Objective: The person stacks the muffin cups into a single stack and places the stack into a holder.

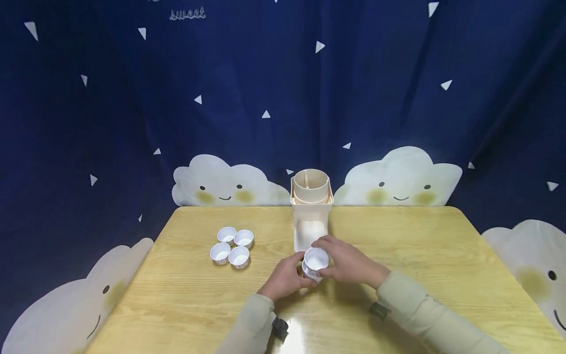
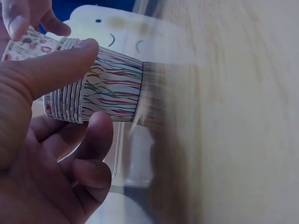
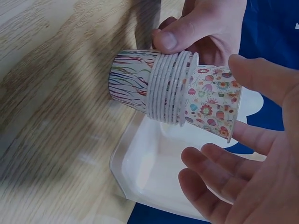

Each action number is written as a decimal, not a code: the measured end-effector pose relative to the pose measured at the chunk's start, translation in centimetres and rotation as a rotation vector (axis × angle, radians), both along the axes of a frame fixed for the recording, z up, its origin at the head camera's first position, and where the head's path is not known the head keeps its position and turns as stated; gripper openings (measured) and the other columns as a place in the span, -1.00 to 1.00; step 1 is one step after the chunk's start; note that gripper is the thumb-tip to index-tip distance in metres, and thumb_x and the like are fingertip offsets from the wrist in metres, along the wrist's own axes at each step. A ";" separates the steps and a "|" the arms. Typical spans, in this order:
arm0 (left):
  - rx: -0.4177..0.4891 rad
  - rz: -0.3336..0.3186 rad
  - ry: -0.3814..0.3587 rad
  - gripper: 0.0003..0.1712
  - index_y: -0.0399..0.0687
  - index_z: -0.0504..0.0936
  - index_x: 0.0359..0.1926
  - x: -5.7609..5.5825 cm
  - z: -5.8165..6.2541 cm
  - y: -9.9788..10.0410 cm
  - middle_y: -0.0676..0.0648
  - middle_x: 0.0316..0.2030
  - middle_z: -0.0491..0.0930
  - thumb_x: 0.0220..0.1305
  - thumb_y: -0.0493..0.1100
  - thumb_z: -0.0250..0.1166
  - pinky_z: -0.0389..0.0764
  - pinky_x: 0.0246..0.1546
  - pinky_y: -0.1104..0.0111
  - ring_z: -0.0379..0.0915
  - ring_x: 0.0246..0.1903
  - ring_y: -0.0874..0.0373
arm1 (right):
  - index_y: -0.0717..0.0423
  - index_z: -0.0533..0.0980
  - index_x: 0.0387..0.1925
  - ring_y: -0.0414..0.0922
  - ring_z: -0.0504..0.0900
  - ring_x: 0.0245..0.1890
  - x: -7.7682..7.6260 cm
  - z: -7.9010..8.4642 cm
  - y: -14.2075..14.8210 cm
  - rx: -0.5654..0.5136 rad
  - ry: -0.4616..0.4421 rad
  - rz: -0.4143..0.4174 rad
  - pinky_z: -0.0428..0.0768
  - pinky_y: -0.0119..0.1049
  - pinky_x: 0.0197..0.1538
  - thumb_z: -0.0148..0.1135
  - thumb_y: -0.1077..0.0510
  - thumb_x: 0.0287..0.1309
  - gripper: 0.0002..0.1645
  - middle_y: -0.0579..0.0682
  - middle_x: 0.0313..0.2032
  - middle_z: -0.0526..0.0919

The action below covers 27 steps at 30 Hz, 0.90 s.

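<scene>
My left hand point(image 1: 286, 278) grips a stack of nested paper cups point(image 2: 114, 91), the bottom one striped in several colours, with thick white rims bunched above it. Standing partly out of the top of that stack is a flower-patterned paper cup point(image 3: 212, 102). My right hand point(image 1: 351, 260) pinches this top cup near its rim between thumb and forefinger, the other fingers loosely bent. In the head view both hands meet at the stack, just in front of a cream-coloured holder point(image 1: 310, 209) with a round tube on top and an open tray below.
To the left, several white-lined paper cups point(image 1: 239, 256) stand in a close group on the wooden table point(image 1: 398, 236). Behind the table's far edge hangs a dark blue curtain point(image 1: 247, 73) with white clouds and triangles.
</scene>
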<state>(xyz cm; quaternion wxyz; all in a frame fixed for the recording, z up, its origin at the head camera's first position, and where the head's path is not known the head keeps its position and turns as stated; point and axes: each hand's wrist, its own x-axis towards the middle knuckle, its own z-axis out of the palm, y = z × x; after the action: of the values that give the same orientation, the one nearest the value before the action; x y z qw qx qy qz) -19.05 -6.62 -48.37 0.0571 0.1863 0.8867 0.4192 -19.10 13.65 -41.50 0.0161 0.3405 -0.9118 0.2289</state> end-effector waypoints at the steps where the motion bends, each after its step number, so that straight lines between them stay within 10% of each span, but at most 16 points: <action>1: 0.000 0.000 0.004 -0.24 0.03 0.55 0.20 0.1 -0.1 0.0 0.02 0.10 0.66 -0.08 -0.04 0.60 0.51 0.14 0.23 0.54 0.08 0.16 | 0.15 0.51 0.11 -0.07 0.62 -0.05 0.0 -0.1 -0.1 0.001 -0.003 -0.001 0.63 -0.14 -0.02 0.50 0.09 -0.04 -0.36 0.04 0.05 0.59; 27: -0.027 -0.046 0.011 -0.13 -0.05 0.40 0.35 0.7 0.9 -1.1 -0.07 0.21 0.56 -0.01 -0.14 0.55 0.57 0.03 0.26 0.58 -0.06 0.12 | 0.17 0.50 0.13 -0.04 0.62 -0.04 -0.1 -1.1 -0.1 0.015 -0.007 -0.002 0.65 -0.09 -0.01 0.52 0.09 -0.07 -0.32 0.07 0.05 0.58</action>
<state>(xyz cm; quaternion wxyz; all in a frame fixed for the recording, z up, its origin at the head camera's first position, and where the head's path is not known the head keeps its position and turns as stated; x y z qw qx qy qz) -18.32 -7.72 -47.48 0.0642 0.2084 0.8880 0.4049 -19.18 13.57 -42.63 0.0106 0.3389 -0.9139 0.2233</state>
